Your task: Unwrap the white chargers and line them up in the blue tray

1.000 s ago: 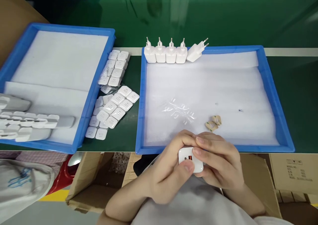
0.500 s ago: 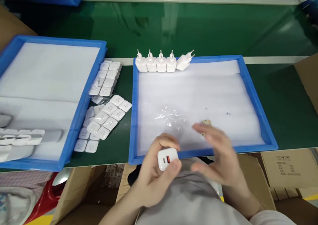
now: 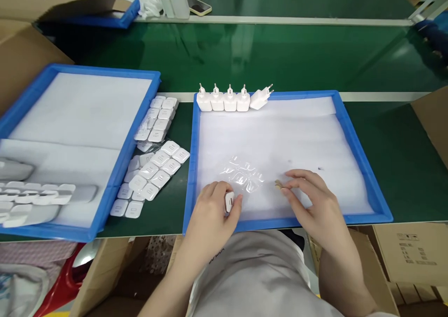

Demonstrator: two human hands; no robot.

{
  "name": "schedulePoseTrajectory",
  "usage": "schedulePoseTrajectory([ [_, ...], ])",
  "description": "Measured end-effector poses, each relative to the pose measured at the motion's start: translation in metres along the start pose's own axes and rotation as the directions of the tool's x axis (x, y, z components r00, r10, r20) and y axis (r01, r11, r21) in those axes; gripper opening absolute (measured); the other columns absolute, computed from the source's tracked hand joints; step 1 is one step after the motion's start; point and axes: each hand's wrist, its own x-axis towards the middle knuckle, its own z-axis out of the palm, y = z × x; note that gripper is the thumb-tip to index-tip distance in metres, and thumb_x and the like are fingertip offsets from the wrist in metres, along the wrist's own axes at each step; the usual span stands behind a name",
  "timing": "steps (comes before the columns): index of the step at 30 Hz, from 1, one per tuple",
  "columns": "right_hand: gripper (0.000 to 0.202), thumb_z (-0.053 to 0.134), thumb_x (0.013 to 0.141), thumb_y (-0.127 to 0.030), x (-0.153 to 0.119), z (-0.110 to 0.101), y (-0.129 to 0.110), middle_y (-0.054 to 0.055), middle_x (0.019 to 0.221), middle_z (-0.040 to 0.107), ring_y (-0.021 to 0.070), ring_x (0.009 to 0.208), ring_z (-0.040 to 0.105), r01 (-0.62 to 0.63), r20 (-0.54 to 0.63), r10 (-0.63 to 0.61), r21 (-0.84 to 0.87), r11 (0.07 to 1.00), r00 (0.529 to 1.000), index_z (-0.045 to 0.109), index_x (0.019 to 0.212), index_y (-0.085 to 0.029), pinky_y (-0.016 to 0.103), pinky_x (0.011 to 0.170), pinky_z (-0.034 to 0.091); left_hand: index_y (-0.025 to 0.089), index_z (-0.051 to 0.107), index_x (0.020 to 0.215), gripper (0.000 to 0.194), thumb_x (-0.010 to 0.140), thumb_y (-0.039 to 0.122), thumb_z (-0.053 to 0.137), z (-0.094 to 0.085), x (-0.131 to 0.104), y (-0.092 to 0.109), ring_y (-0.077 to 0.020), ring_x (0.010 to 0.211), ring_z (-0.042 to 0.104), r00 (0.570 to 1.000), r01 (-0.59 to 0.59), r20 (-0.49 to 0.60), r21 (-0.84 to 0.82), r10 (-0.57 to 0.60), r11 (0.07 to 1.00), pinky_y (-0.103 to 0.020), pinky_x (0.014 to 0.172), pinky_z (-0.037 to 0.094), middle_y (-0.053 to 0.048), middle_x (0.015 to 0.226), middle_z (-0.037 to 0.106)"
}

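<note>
My left hand (image 3: 213,214) is closed around a white USB charger (image 3: 228,202), which is turned so that only part of its port face shows. Between the thumb and fingertips of my right hand (image 3: 313,200) is a small tan piece (image 3: 279,184), too small to make out fully. Both hands are over the front part of a white-lined blue tray (image 3: 366,167). A crumpled clear plastic piece (image 3: 243,173) lies on the lining between them. Along the tray's back left edge stand several white plug chargers (image 3: 230,101), the rightmost one tilted.
Left of the tray, wrapped packs of white chargers (image 3: 159,167) lie on the green table. Beyond them is a second blue tray (image 3: 105,205) with white pieces. A phone (image 3: 199,6) rests at the back; cardboard boxes (image 3: 409,251) stand below the table edge.
My right hand has come down to the lining and pinched the small tan piece. My left hand has turned the charger so its ports no longer face up. The view has shifted slightly.
</note>
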Motion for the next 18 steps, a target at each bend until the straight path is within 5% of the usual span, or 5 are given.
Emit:
schedulePoseTrajectory([
  [3,0.012,0.058,0.102,-0.026,0.012,0.013,-0.018,0.011,0.139,0.062,0.0305,0.131,0.06,0.033,0.105,-0.047,0.127,0.991,0.993,0.068,0.095,-0.024,0.048,0.099,0.058,0.019,0.061,0.099,0.016,0.101,0.031,0.05,-0.001,-0.001,0.005,-0.0204,0.071,0.059,0.999,0.048,0.028,-0.106,-0.045,0.993,-0.035,0.063,0.048,-0.007,0.098,0.068],
  [6,0.018,0.054,0.1,-0.018,0.024,0.034,-0.029,0.011,0.116,0.072,0.0319,0.122,0.063,0.068,0.174,-0.095,0.156,0.985,0.98,0.066,0.088,-0.023,0.049,0.094,0.058,0.019,0.06,0.096,0.016,0.101,0.031,0.05,-0.001,-0.004,0.006,-0.0211,0.073,0.06,0.998,0.065,-0.007,-0.112,-0.067,0.992,-0.035,0.064,0.048,-0.007,0.093,0.067],
  [9,0.022,0.053,0.098,-0.015,0.029,0.046,-0.032,0.007,0.086,0.071,0.027,0.092,0.067,0.076,0.124,-0.102,0.202,0.976,0.987,0.064,0.081,-0.022,0.044,0.081,0.059,0.018,0.06,0.09,0.018,0.101,0.029,0.05,0.001,-0.007,-0.001,-0.028,0.089,0.062,0.998,0.022,-0.06,0.012,-0.021,1.0,-0.044,0.08,0.051,-0.009,0.089,0.067],
  [13,0.017,0.057,0.1,-0.018,0.023,0.037,-0.032,0.005,0.09,0.073,0.0195,0.084,0.071,0.02,-0.016,-0.016,0.331,0.944,1.0,0.066,0.087,-0.022,0.033,0.074,0.061,0.016,0.069,0.107,0.024,0.098,0.037,0.06,0.0,-0.01,-0.008,-0.0394,0.116,0.058,0.984,-0.034,-0.168,0.102,0.051,0.994,-0.063,0.101,0.043,-0.017,0.114,0.07],
  [18,0.013,0.069,0.094,-0.013,0.011,0.021,-0.044,0.002,0.09,0.078,0.0179,0.084,0.075,0.006,-0.051,0.028,0.559,0.829,0.998,0.073,0.089,-0.024,0.027,0.073,0.064,0.024,0.066,0.129,0.052,0.085,0.048,0.081,-0.001,-0.013,0.003,-0.0298,0.11,0.07,0.982,-0.148,-0.169,-0.44,0.08,0.886,-0.046,0.097,0.056,-0.012,0.119,0.075],
])
